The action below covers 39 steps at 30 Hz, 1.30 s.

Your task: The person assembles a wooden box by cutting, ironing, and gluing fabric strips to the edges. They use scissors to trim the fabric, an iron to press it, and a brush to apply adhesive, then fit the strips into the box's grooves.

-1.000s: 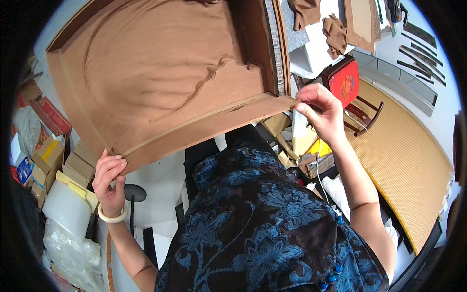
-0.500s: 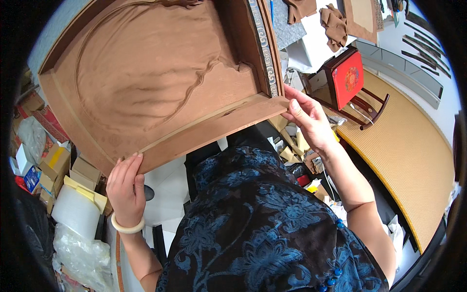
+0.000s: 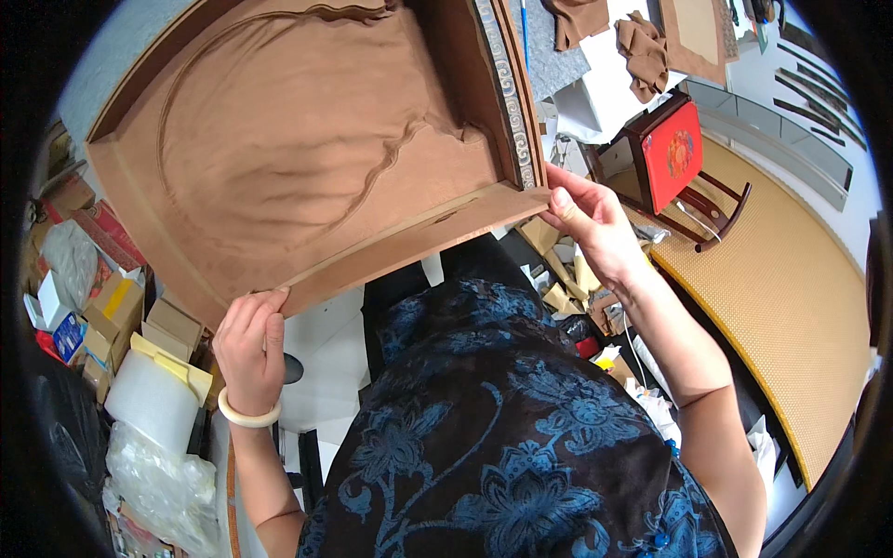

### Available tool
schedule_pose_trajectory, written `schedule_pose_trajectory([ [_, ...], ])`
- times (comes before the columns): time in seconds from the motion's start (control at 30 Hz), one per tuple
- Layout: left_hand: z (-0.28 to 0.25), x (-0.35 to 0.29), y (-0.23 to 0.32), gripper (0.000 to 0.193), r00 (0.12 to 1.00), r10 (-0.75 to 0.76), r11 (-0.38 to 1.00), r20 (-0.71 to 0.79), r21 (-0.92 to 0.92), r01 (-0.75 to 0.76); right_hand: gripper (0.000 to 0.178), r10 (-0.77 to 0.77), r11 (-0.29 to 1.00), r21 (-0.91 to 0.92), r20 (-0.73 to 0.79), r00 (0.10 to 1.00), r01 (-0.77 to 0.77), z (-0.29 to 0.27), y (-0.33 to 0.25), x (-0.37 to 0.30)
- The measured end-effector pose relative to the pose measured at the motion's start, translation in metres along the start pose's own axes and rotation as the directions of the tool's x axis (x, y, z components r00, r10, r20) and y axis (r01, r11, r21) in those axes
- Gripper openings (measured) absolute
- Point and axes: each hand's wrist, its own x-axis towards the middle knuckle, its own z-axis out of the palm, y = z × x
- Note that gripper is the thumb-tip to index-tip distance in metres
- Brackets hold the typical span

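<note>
We hold a big brown cloth-lined frame (image 3: 307, 158), tilted, from the upper left to the top middle of the frame, and its brown cloth has long folds in it. A patterned strip (image 3: 507, 102) runs down its right side. Below it, dark clothes with blue flowers (image 3: 493, 437) fill the bottom middle. A yellow woven mat (image 3: 753, 298) curves down the right side, and a chair with a red seat (image 3: 672, 158) is by it, at the upper right. Clear plastic (image 3: 167, 479) lies at the lower left, just below a white roll (image 3: 149, 400). Our right hand (image 3: 595, 228), right of the middle, is clamped on the end of the front board, with the thumb on our side. Our left hand (image 3: 249, 335), left of the middle, has its fingers close together over the near left corner; we cannot tell if the thumb pinches it. Crumpled brown cloth (image 3: 642, 56) lies at the upper right. A cream bangle (image 3: 249, 419) goes around our left wrist.
</note>
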Motion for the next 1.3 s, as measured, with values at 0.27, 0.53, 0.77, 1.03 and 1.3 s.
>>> schedule_pose_trajectory([
  [0.27,0.023,0.139,0.09,0.03,0.972,-0.038,0.686,0.232,-0.701,0.194,0.068,-0.11,0.991,0.074,0.03,0.993,0.108,-0.004,0.01,0.004],
  [0.53,0.135,0.214,0.142,0.043,0.979,-0.198,0.865,0.037,-0.463,0.192,0.07,-0.153,0.979,0.133,-0.018,0.988,0.154,0.009,0.016,-0.001],
  [0.77,0.127,0.221,0.165,0.03,0.95,-0.311,0.929,0.002,-0.21,0.305,0.07,-0.198,0.976,0.099,0.027,0.98,0.195,0.005,0.017,-0.002],
  [1.03,0.131,0.233,0.138,0.038,0.969,-0.234,0.931,0.077,-0.27,0.246,0.063,-0.224,0.975,0.013,0.025,0.974,0.224,0.004,0.023,0.017],
  [1.3,0.083,0.13,0.142,0.044,0.967,0.167,0.973,0.194,-0.193,-0.13,0.047,-0.2,0.979,0.028,-0.027,0.979,0.201,0.009,0.02,0.008],
])
